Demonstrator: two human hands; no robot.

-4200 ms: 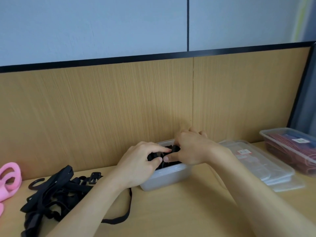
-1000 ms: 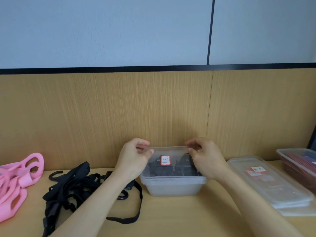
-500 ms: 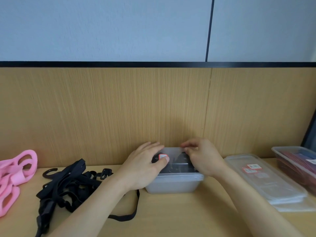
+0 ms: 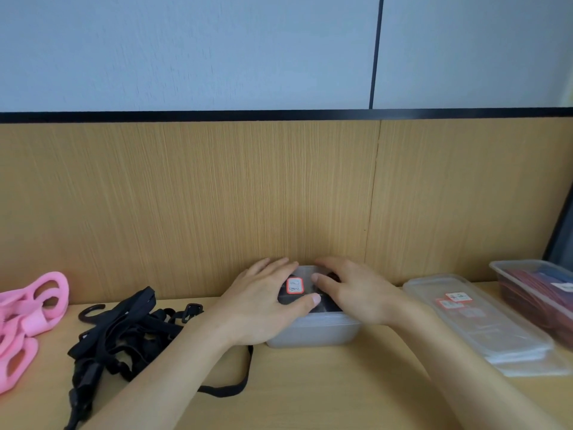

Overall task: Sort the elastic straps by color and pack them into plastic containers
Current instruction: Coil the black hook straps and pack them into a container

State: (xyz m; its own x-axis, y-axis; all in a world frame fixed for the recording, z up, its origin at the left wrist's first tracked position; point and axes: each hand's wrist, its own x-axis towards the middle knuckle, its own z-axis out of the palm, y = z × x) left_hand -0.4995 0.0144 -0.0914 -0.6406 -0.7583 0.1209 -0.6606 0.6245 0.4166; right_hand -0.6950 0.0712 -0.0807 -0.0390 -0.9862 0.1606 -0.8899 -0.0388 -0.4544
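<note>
A clear plastic container (image 4: 313, 332) with black straps inside stands against the wooden back panel. A transparent lid (image 4: 305, 274) with a red-edged sticker (image 4: 294, 285) lies on top of it. My left hand (image 4: 263, 305) presses flat on the lid's left half, fingers straight. My right hand (image 4: 356, 293) presses flat on the right half. A tangle of black elastic straps (image 4: 127, 330) with hooks lies on the desk to the left. Pink straps (image 4: 28, 308) lie at the far left edge.
A stack of long clear lids and containers (image 4: 477, 321) with red-edged stickers sits to the right. Beyond it stands a long container (image 4: 542, 290) holding red and blue straps. A wooden panel rises right behind the containers.
The lid went down onto the container of black straps. Both hands shifted from gripping the lid's edges to lying flat on its top.
</note>
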